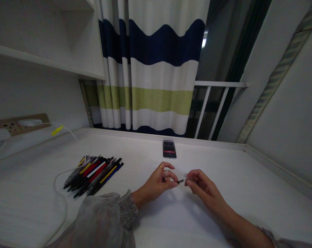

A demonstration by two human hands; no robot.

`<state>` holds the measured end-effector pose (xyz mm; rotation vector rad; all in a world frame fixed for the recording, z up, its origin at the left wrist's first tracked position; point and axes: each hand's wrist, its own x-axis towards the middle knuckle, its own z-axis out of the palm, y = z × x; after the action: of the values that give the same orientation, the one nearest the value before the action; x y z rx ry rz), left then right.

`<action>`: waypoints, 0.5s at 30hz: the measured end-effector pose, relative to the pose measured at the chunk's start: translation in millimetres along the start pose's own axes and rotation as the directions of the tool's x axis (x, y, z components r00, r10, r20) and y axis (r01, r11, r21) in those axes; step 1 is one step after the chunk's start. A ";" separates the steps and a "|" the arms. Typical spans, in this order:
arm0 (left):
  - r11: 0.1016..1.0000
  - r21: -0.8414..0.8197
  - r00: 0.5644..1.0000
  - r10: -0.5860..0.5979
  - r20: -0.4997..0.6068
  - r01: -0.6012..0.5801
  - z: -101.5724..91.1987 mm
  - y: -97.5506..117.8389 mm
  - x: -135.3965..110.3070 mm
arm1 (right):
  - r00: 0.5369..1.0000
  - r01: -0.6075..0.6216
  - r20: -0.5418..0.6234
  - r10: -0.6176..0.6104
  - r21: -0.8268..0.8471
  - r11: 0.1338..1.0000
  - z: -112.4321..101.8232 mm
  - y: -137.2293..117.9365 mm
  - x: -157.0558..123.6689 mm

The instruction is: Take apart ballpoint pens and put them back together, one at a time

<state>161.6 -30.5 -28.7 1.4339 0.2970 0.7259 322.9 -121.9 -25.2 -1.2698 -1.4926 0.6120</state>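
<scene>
Above the white tabletop, my left hand [157, 182] pinches a slim dark pen [181, 181] between thumb and fingers. One end of the pen points right; much of the rest is hidden by the fingers. Just to the right, my right hand [202, 186] is closed in a pinch on a small clear piece [185, 175], too small to identify surely. A narrow gap separates the pen's end from the right fingertips. To the left lies a heap of pens [93, 175] in black, red, yellow, white and blue, side by side at a slant.
A phone [169, 149] lies beyond my hands. A white cable [60, 196] curves around the left of the pens. At the far left is a power strip [46, 119] with plugs. A striped curtain [161, 75] hangs behind the table [223, 165], and walls rise at both sides.
</scene>
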 end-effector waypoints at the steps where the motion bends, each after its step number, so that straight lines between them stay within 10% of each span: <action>1: 1.000 0.001 1.000 0.007 -0.018 -0.007 -0.5 0.5 0.4 | 1.000 0.000 -0.016 -0.001 -0.055 0.998 -2.7 -0.5 1.3; 15: 0.999 0.034 0.999 -0.038 -0.037 0.039 -2.7 1.9 0.9 | 0.989 0.146 0.046 -0.139 -0.408 0.901 -12.6 -1.8 5.2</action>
<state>160.2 -27.9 -27.0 1.4454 0.3657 0.7190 334.2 -120.6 -17.6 -1.4549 -1.7709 0.2126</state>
